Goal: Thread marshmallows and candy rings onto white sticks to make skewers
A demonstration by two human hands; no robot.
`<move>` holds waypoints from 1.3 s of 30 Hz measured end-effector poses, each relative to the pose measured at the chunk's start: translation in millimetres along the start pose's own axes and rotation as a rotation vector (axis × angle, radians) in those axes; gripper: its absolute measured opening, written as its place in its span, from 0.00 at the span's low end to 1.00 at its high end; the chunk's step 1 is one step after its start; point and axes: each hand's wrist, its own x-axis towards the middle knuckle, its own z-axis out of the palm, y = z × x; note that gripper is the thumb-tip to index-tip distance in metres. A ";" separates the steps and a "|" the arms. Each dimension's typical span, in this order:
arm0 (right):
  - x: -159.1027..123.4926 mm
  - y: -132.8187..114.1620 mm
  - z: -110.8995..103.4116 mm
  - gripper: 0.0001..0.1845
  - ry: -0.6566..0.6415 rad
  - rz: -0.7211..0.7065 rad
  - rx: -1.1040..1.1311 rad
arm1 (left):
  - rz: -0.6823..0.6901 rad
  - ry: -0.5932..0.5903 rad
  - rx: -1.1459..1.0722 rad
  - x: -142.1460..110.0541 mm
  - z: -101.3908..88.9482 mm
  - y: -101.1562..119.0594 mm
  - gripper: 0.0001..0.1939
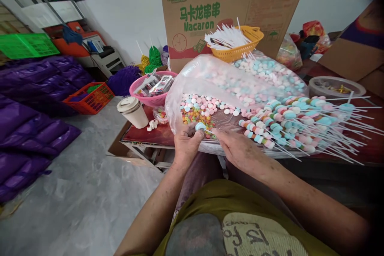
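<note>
My left hand (186, 145) is closed at the table's near edge, pinching a round pale blue candy (200, 127) between thumb and fingers. My right hand (237, 148) is closed just to its right, pinching a thin white stick (211, 131) whose tip meets the blue candy. Both hands rest on a clear plastic sheet (180, 96) strewn with loose pink, white and blue candies (207, 104) and small coloured rings (196, 116). To the right lies a pile of finished candy skewers (294, 122), sticks fanning out rightward.
A yellow basket (240, 50) of white sticks and a "Macaron" cardboard box (228, 4) stand behind. A pink basket (153, 92) and lidded paper cup (133, 112) sit left. A grey bowl (336, 86) sits right. Purple bags (33, 128) and an orange crate (90, 98) line the floor.
</note>
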 end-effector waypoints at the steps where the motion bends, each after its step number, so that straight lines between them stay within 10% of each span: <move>1: 0.8 0.7 -0.3 0.23 -0.030 0.030 -0.031 | 0.010 0.003 0.031 -0.9 1.4 -2.2 0.15; 11: -6.0 23.3 -11.0 0.22 -0.110 0.237 -0.262 | 0.255 -0.075 0.555 -1.3 39.9 -29.2 0.14; 21: 6.7 72.0 1.9 0.18 -0.180 0.293 -0.141 | 0.104 -0.097 0.495 8.7 88.3 -68.5 0.11; 31: 7.5 78.2 25.9 0.12 -0.209 0.244 -0.109 | 0.155 -0.101 0.856 7.3 82.5 -59.8 0.14; 39: 9.5 120.9 43.7 0.10 -0.008 0.114 0.203 | 0.055 -0.374 1.123 28.8 50.0 -37.3 0.23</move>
